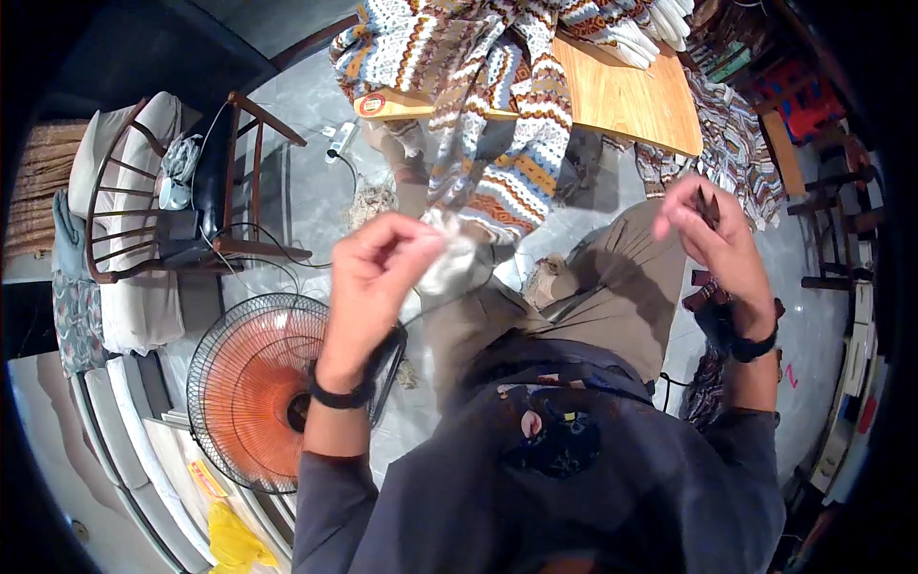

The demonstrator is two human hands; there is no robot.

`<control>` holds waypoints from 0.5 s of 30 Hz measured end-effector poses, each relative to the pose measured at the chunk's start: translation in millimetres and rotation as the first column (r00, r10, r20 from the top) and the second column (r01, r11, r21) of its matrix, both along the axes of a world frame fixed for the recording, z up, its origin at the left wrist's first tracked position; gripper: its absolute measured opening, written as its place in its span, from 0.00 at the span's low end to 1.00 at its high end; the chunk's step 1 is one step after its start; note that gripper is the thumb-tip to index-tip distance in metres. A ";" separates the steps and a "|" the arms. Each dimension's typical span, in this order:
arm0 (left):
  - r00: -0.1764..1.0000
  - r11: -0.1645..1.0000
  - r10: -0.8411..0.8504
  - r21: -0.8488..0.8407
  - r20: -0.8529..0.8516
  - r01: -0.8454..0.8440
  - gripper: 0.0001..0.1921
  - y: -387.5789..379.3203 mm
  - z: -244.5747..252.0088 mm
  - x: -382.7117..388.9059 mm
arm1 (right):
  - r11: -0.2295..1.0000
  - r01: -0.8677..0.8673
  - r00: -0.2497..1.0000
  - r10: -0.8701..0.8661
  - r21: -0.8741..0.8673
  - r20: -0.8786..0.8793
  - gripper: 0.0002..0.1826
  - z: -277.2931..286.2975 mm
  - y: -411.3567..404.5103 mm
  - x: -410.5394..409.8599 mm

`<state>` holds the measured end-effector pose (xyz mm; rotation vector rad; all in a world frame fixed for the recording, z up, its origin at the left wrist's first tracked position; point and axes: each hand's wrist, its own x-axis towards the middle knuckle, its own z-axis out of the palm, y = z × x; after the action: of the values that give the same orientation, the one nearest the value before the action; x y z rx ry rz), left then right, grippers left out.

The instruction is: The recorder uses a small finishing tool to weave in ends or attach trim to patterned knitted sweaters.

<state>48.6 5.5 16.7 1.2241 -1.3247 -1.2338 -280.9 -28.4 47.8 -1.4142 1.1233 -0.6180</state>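
My left hand (384,269) pinches thumb to fingertips at the blurred white knit end (452,265) of a patterned garment, above my left thigh. The patterned knit fabric (516,194), banded in white, brown, orange and blue, hangs from the wooden table (624,93) towards my lap. In my right hand (717,244) is a small pair of dark thread snips (708,206), blades pointing up and away from me. That hand is raised above my right knee, apart from the fabric. Blur hides exactly how the left fingertips meet the knit.
An orange-bladed floor fan (251,394) stands close on my left. Beyond it are a wooden chair (237,179) and a power strip (341,142) with cords on the floor. More patterned knitwear (739,151) lies in a heap beyond the table's right side. Yarn scraps (373,204) lie below.
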 end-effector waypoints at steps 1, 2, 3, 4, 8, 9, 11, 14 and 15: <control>0.999 0.999 -0.043 -0.019 0.016 0.043 0.03 0.8 2.2 -11.0 | 0.995 0.084 0.996 -0.084 0.046 0.002 0.09 -1.1 -1.3 7.8; 0.997 0.998 -0.052 0.037 -0.064 0.055 0.05 1.5 8.7 -26.6 | 0.973 0.016 1.000 -0.010 -0.229 0.030 0.10 -12.0 -0.4 30.6; 0.988 0.993 -0.056 0.091 -0.143 0.069 0.06 -0.1 13.2 -38.7 | 0.871 -0.043 0.997 0.071 -0.490 0.038 0.11 -17.0 -2.4 52.7; 0.988 0.992 -0.081 0.083 -0.128 0.092 0.07 -1.1 11.5 -43.9 | 0.864 -0.107 0.994 0.095 -0.493 -0.050 0.11 -10.1 -1.2 68.8; 0.991 0.988 -0.014 -0.150 0.133 0.034 0.10 1.3 3.2 -46.8 | 0.809 -0.205 0.977 0.135 -0.550 -0.165 0.11 -20.4 -7.8 94.1; 0.991 0.988 -0.010 -0.150 0.134 0.030 0.10 0.3 -2.5 -45.8 | 0.808 -0.207 0.977 0.139 -0.551 -0.164 0.11 -24.7 -7.4 95.7; 0.966 0.927 0.086 -0.374 0.245 0.012 0.09 -1.3 -9.6 -45.4 | 0.882 -0.183 0.983 0.149 -0.435 -0.111 0.10 -30.4 -4.8 98.4; 0.889 0.993 0.115 0.034 -0.443 -0.111 0.11 -0.8 -9.9 -52.7 | 0.926 -0.131 0.990 0.144 -0.353 0.011 0.11 -31.5 3.5 102.2; 0.888 0.993 0.114 0.035 -0.445 -0.110 0.11 -0.9 -12.8 -53.6 | 0.954 -0.097 0.987 0.130 -0.283 0.099 0.13 -33.1 4.8 102.5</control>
<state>-5.0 4.7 3.9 0.9317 -0.8977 -1.3388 -178.4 -23.6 14.7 -1.6472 0.8793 -0.7880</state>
